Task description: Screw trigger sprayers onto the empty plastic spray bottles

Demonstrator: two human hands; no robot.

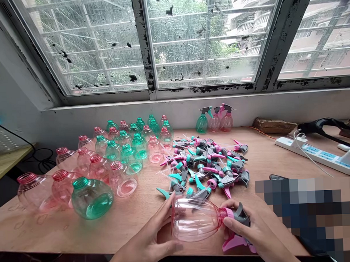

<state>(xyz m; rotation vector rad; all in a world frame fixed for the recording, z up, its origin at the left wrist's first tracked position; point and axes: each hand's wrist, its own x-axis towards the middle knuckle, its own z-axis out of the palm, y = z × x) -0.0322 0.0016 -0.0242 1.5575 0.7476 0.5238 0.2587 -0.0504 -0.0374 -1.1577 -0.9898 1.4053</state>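
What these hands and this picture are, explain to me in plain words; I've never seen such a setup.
There is no machine here, only a person's two bare hands. The single picture comes from a camera worn on that person's head, looking forward and down.

The left hand cups the base end of a clear pink bottle, which lies sideways in the grip. The right hand has its fingers around the neck end, where a pink-and-grey trigger sprayer sits.

On the wooden table, uncapped pink and green bottles stand to the left. Loose trigger sprayers lie heaped in the middle. Three bottles with sprayers fitted stand by the wall, and a white power strip lies to the right.
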